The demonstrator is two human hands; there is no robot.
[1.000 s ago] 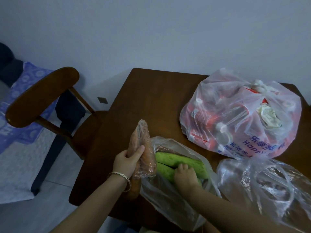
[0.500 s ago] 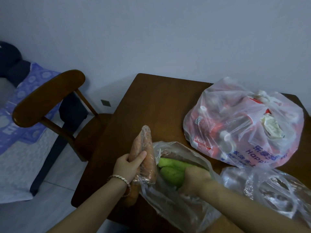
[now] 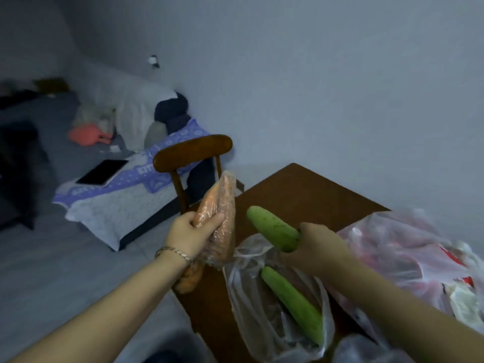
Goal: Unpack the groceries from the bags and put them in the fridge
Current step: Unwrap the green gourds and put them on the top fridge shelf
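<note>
Unpacking: my left hand point(image 3: 188, 234) grips film-wrapped orange carrots point(image 3: 222, 205), right hand point(image 3: 319, 244) grips long green cucumber point(image 3: 269, 226) above clear plastic bag point(image 3: 248, 323); fridge next, I'd say.

- My left hand point(image 3: 187, 235) has a thin, pale metal link bracelet point(image 3: 172, 251) round its wrist.
- My right hand point(image 3: 322, 247) and its wrist are bare.
- Both forearms are bare as far as they show.

The one head-worn camera is looking forward and down from the person's eye line, hanging close over the left hand point(image 3: 188, 234) and right hand point(image 3: 322, 247), facing a corner of the table point(image 3: 301, 200) and also catching the chair point(image 3: 192, 151), the bed point(image 3: 110, 203) and the wall point(image 3: 340, 87) beyond.
</note>
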